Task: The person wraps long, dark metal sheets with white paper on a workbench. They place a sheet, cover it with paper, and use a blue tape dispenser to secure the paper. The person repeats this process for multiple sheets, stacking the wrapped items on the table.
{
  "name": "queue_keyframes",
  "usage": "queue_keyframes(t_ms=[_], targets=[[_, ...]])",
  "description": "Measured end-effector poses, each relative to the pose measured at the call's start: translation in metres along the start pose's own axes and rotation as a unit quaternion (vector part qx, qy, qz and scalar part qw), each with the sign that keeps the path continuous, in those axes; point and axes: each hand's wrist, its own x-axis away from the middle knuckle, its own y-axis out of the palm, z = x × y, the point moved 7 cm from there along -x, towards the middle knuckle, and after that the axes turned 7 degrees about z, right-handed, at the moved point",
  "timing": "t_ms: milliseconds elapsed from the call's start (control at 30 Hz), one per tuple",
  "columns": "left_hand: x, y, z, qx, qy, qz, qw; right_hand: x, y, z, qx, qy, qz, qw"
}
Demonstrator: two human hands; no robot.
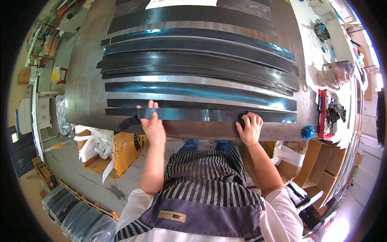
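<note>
My left hand reaches over the near strip toward its left end, fingers stretched and spread. The near strip is long, thin and dark, glossy and bluish from my left hand rightward and duller black at its left end. My right hand rests at its near edge toward the right, fingers curled down. Something small and black shows beneath those fingers, its kind hidden. Just beyond lies another dark strip, then a wider glossy strip. A dark patch, perhaps a shadow, lies left of my left hand.
More dark strips lie stacked farther across the brown table, below a white sheet. A blue round item sits at the near right corner. Cardboard boxes with white strips stand under the near edge. A red tray is right.
</note>
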Motion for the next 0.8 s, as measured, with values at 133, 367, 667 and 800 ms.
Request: queue_keyframes(t_ms=[133, 367, 667, 800], targets=[[-0.048, -0.045, 0.031, -0.189, 0.186, -0.041, 0.963, -0.002, 0.001, -0.004, -0.006, -0.009, 0.003, 1.0], [-0.058, -0.06, 0.062, -0.509, 0.331, 0.044, 0.793, 0.0, -0.001, -0.003, 0.001, -0.012, 0.022, 1.0], [-0.066, -0.071, 0.059, -0.468, 0.275, 0.034, 0.839, 0.005, 0.005, 0.0, 0.019, -0.015, 0.008, 1.0], [-0.064, -0.068, 0.06, -0.451, 0.21, 0.031, 0.867, 0.005, 0.007, 0.0, 0.015, -0.017, 0.01, 1.0]])
